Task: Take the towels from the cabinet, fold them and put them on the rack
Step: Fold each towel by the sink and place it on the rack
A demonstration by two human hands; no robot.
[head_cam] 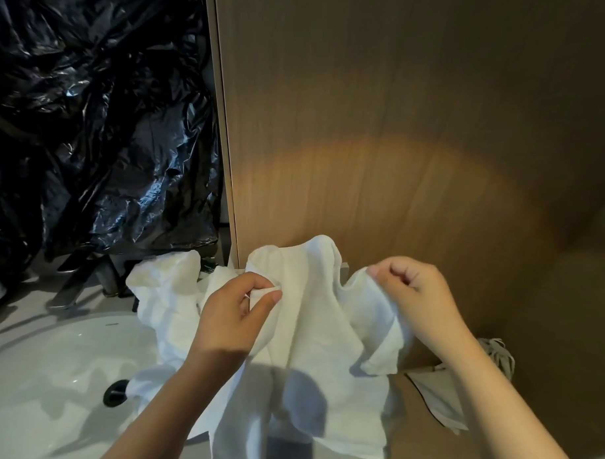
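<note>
A white towel [311, 332] hangs crumpled in front of me, held up between both hands. My left hand [235, 310] pinches a fold of its upper edge between thumb and fingers. My right hand [416, 290] grips the towel's other upper edge with curled fingers. The lower part of the towel drapes down over the counter edge. More white towel cloth [166, 296] lies bunched behind my left hand, beside the sink.
A white sink basin [52, 368] with a dark drain [115, 392] is at lower left, and a metal faucet [80, 281] stands behind it. Black plastic sheeting [95, 126] covers the upper left. A wooden panel [410, 122] fills the right. Pale cloth [437, 396] lies at lower right.
</note>
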